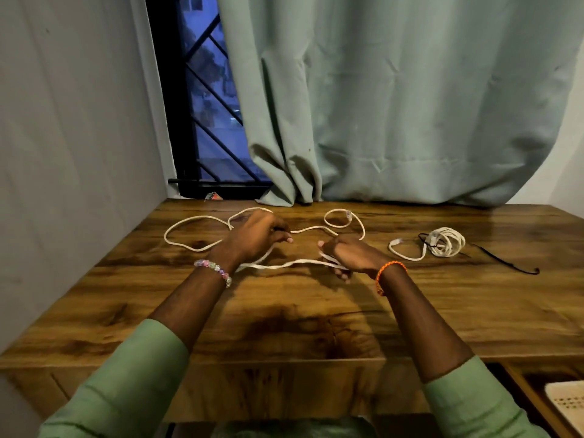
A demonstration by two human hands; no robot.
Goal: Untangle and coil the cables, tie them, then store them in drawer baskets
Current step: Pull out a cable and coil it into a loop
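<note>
Stretching a white cable (284, 264) between both hands, the person is forming its first loops above the wooden desk (284, 327). The right hand (344, 252) is clamped on gathered strands; the left hand (256, 237) pinches the running length, whose slack lies in loose curves toward eleven and one o'clock. Even, same-sized turns laid without twist should keep the coil neat. At three o'clock rests a coiled white cable (442, 245) beside a black tie (505, 262); a basket (565, 403) shows at five o'clock.
</note>
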